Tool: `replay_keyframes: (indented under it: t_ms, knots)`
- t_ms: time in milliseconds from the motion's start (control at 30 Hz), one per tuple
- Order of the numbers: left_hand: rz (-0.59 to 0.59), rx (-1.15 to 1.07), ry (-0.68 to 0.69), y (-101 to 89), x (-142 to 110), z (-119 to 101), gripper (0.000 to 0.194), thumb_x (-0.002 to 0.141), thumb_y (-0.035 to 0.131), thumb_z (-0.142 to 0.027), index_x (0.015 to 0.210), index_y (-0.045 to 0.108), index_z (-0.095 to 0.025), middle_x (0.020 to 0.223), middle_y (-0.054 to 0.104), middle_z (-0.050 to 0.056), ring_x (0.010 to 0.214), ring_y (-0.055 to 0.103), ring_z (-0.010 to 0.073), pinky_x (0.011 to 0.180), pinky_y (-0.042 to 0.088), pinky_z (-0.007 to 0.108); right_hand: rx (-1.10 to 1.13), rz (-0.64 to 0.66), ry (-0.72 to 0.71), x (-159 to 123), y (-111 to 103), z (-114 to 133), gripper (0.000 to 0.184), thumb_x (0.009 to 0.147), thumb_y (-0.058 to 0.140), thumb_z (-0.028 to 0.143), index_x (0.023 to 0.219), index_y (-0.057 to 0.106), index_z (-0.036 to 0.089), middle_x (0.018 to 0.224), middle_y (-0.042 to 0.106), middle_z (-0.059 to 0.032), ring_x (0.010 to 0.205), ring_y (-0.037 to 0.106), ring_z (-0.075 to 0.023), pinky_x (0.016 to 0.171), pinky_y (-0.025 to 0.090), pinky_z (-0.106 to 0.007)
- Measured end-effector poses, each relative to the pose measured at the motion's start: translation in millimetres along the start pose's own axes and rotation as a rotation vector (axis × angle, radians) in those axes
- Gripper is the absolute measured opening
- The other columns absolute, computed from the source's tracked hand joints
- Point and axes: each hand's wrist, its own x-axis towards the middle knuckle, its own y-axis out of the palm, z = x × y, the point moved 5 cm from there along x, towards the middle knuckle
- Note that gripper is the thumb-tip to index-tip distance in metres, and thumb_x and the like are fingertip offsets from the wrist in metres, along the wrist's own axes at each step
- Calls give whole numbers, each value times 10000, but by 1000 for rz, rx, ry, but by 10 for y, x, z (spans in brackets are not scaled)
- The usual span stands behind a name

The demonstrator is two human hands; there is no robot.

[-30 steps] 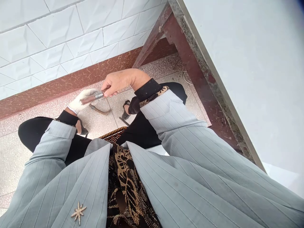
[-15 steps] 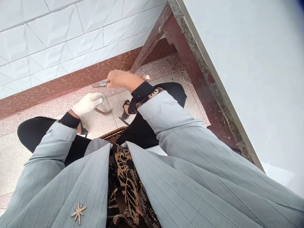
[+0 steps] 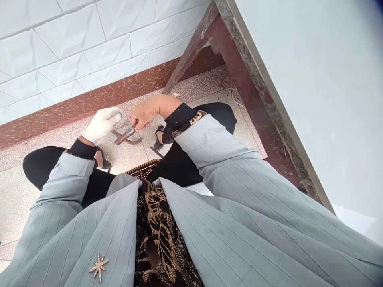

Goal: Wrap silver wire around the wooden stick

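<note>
My right hand [image 3: 148, 111] is bare and closed around a short brown rod [image 3: 123, 136] with a coil of silver wire wound near its middle. The rod points down and to the left. My left hand [image 3: 101, 122], in a white glove, is held just left of the rod with its fingers pinched together; a thin wire seems to run from them to the coil. Both hands are held above my lap, over the speckled floor.
A white table top [image 3: 314, 79] with a dark red frame and slanted leg [image 3: 191, 52] stands close on the right. A white tiled wall with a red skirting runs behind. A curved brown tool [image 3: 127, 140] lies on the floor between my feet. A woven seat edge [image 3: 143, 169] shows below.
My right hand lifted the rod away from the left hand, then brought it back down and left. The gloved left hand rose slightly and now meets the coil again.
</note>
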Motion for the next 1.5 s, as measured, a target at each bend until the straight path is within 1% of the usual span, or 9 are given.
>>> replay_keyframes:
  t_ms: [133,233,367,533,733,1067,1300,1400,1500]
  knots:
    - [-19,-74,-2,19,48,113,223,902,537,-284,950,704,-144,876,705,45,821,589,161,820,508,318,47,-32,-179,-108,-57,110,233,936,639,26,721,668,112,548,563,55,556,485,-82,625,331,-258]
    - [-1,-204,-31,111,93,239,178,889,600,-318,916,678,-161,804,673,31,749,571,144,718,490,280,68,-238,-235,-214,-208,103,211,937,626,69,736,666,119,570,564,59,584,487,-70,639,337,-249]
    - [102,-427,-142,288,77,257,199,927,589,-358,855,634,-177,632,519,-6,556,439,105,549,363,251,143,-543,-123,-293,-394,-29,194,943,618,134,753,660,136,622,593,29,624,515,-92,668,374,-251]
    - [170,-457,-104,354,37,131,187,915,598,-336,843,643,-169,594,470,-15,528,415,104,528,333,248,75,-660,89,-197,-436,-193,126,940,624,188,841,698,165,741,653,-37,750,596,-180,699,403,-304]
    - [159,-203,-65,360,48,255,194,913,554,-294,795,647,-172,644,543,0,586,494,121,569,378,253,-62,-597,147,-53,-407,-298,79,915,665,223,854,697,184,770,634,-48,795,579,-208,696,363,-328]
    - [158,-97,-51,364,43,228,189,896,519,-281,790,640,-180,641,554,-5,604,504,137,597,383,276,-22,-517,147,-25,-412,-332,236,1008,587,332,852,665,173,728,570,-23,675,494,-160,632,322,-306]
    - [142,166,14,314,28,157,228,942,485,-264,842,673,-183,747,650,28,704,582,169,694,432,294,-204,-499,219,10,-344,-261,208,1016,616,254,984,776,124,922,728,-97,883,661,-220,718,400,-308]
    - [111,370,50,270,31,98,230,953,488,-260,897,701,-193,789,682,45,756,628,195,726,447,307,-321,-419,318,7,-267,-176,284,1038,613,262,1127,794,62,1099,764,-167,1009,704,-274,782,451,-331]
    - [128,483,95,248,26,39,258,966,476,-274,909,715,-196,784,688,54,781,659,218,732,465,320,-398,-270,327,7,-166,-78,295,1043,614,246,1124,802,35,1100,773,-172,1013,719,-282,811,460,-344]
